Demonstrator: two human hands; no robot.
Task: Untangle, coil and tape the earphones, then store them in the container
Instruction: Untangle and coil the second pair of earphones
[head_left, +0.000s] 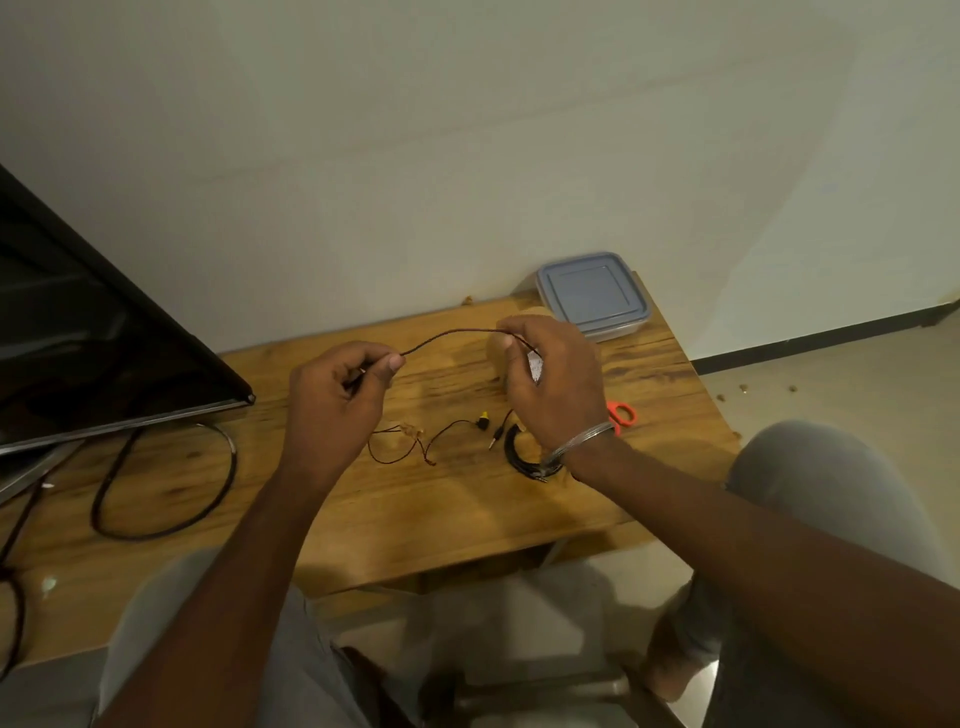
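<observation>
A thin dark red earphone cord (447, 335) arches above the wooden table (363, 499) between both hands. My left hand (337, 400) pinches one part of it between thumb and forefinger. My right hand (550, 384) grips the other part, with cord looped around its fingers. The rest of the cord trails down onto the table, with loose loops and a yellow-tipped earbud (484, 419). A black coiled cable (519, 457) lies under my right wrist. The grey-lidded plastic container (592, 293) stands shut at the table's far right corner.
Orange-handled scissors (623, 414) lie right of my right hand. A tan tape roll (498, 358) is partly hidden behind that hand. A dark screen (78, 332) leans at the left, with a thick black cable (166, 483) looped on the table.
</observation>
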